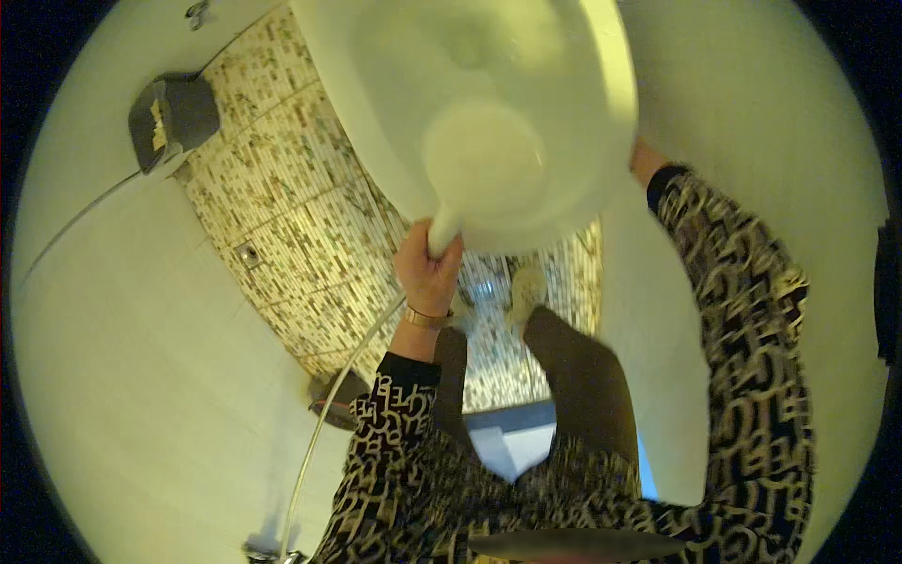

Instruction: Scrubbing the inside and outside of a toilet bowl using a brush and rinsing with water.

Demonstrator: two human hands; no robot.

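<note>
My left hand (430,268) is closed round the handle of a round, pale shower head (484,160). The head hangs over the inside of a large white oval basin (615,103). From below the left hand, a pale hose (343,376) runs down to a metal fitting (272,553) on the wall at lower left. At the basin's right outer side is my right hand (645,162), mostly hidden behind the rim. Its fingers do not show, so its grip on the basin cannot be made out.
Mosaic tiles cover the floor (301,216), with a small square drain (248,254) at left. A grey bin (177,122) with a liner stands by the left wall. A dark object (340,399) lies near the hose. My shoes (528,287) are below the basin.
</note>
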